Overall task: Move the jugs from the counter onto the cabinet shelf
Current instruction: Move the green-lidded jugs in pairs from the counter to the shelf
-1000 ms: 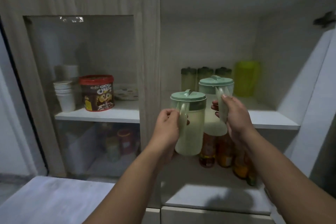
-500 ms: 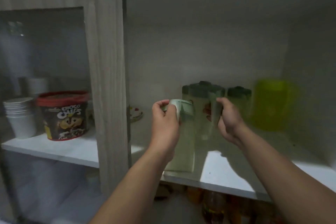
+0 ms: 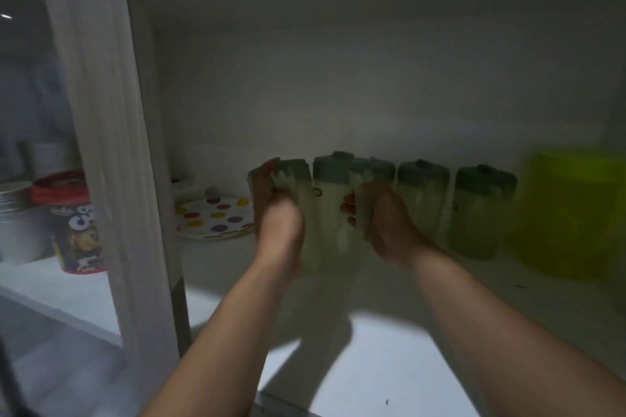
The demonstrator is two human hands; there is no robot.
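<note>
I've got my left hand (image 3: 279,230) and right hand (image 3: 386,230) each gripping a pale green lidded plastic jug (image 3: 313,213) by its handle, far back on the white cabinet shelf (image 3: 389,349); next, set both down and let go.

light: dim, cabinet interior dark | source: bright patch on shelf (image 3: 389,366) front | shadows: arms cast forked shadow | blur: hands, jugs smeared | edges: wide-angle bending

Dim, perhaps white cabinet interior (image 3: 372,78), wood-grain frame (image 3: 111,145).
</note>
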